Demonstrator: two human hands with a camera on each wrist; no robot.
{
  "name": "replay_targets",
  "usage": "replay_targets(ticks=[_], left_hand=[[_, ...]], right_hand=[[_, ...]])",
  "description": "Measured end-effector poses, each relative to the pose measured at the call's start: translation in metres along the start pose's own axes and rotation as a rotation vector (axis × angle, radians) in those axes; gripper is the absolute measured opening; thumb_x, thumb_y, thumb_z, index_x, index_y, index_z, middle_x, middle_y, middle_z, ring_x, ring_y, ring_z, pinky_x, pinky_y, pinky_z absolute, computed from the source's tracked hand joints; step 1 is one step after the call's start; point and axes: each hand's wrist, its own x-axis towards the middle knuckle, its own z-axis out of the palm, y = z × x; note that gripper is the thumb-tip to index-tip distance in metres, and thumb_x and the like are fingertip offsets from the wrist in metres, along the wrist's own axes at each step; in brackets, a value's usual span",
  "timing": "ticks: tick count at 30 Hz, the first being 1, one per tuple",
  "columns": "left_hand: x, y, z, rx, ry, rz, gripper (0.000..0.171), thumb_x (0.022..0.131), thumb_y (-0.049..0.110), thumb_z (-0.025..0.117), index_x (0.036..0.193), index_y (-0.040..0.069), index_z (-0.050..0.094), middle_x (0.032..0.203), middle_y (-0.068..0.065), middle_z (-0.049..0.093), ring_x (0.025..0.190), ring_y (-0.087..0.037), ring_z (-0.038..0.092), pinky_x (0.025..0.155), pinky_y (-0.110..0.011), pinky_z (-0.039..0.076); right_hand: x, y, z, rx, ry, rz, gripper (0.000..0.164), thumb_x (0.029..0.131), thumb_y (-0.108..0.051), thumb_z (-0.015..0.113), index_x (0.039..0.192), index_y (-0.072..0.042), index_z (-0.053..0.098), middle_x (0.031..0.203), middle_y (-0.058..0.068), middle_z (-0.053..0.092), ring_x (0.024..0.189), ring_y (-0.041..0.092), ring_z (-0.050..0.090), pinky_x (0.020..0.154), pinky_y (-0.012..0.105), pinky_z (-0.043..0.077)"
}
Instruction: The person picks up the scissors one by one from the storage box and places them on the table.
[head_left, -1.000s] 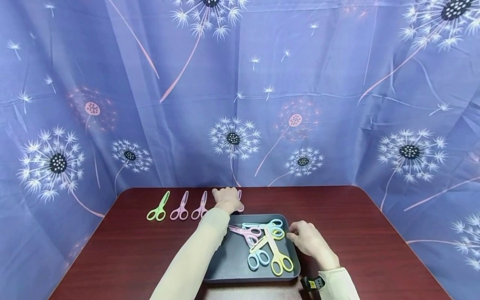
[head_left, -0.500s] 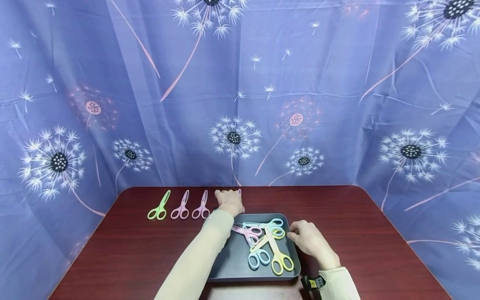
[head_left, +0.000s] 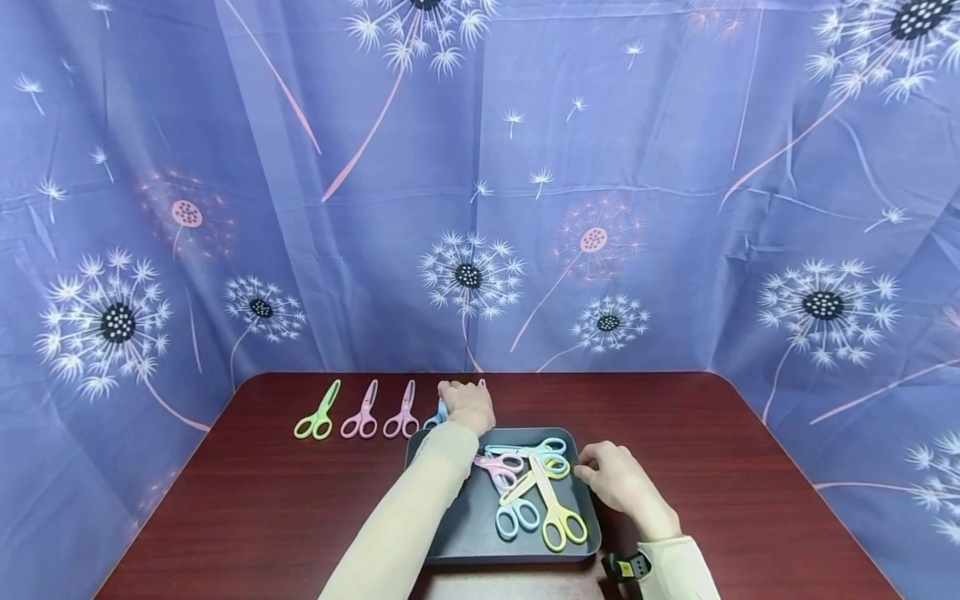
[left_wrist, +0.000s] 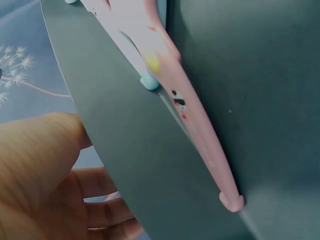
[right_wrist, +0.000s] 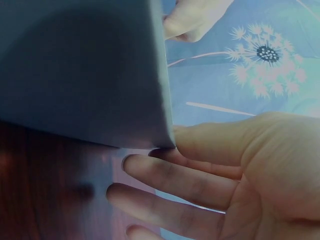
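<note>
My left hand [head_left: 468, 407] reaches past the back edge of a dark grey tray [head_left: 468, 529]. It covers most of a purple pair of scissors [head_left: 482, 383]; its fingertips are hidden. Just left of it, blue scissors [head_left: 437, 414] show partly. In the left wrist view, loosely bent fingers [left_wrist: 107, 212] pass behind the tray wall. Inside the tray lie pink scissors [head_left: 500, 468], yellow scissors [head_left: 555, 512] and blue scissors [head_left: 517, 518], overlapping in a pile. My right hand [head_left: 618, 483] stays beside the tray's right wall, fingers relaxed and thumb close against the wall.
Left of my left hand, green scissors [head_left: 318, 417], pink scissors [head_left: 362, 414] and purple scissors [head_left: 403, 414] stand in a row, tips toward the back. A dark red wooden table [head_left: 697, 417] bears everything. Behind it hangs a blue dandelion curtain [head_left: 540, 208].
My left hand has moved a little to the right, uncovering part of the blue scissors in the row and covering more of the purple pair. The right hand and tray keep their places.
</note>
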Motion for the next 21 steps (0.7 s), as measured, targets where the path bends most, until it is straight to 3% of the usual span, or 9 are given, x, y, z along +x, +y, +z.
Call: replay_targets(ticks=[14,21], left_hand=[[-0.0028,0.0055,0.0003,-0.005,-0.003,0.005,0.04,0.084,0.034,0.067,0.121,0.02,0.068,0.119,-0.002,0.066,0.107,-0.029,0.052,0.085,-0.049,0.035],[-0.0044,0.0064,-0.0015,-0.01,-0.008,0.011,0.045,0.079,0.036,0.071,0.121,0.019,0.068,0.12,-0.002,0.065,0.11,-0.029,0.052,0.089,-0.049,0.034]], right_hand=[[0.0001,-0.001,-0.0003,-0.006,-0.008,-0.006,0.004,0.087,-0.011,0.072,0.084,-0.009,0.069,0.071,-0.004,0.061,0.064,0.013,0.053,0.062,0.036,0.046],[0.0004,-0.001,-0.0005,-0.004,-0.013,0.0,0.004,0.087,-0.011,0.072,0.084,-0.009,0.068,0.071,-0.004,0.059,0.063,0.013,0.051,0.061,0.035,0.045]])
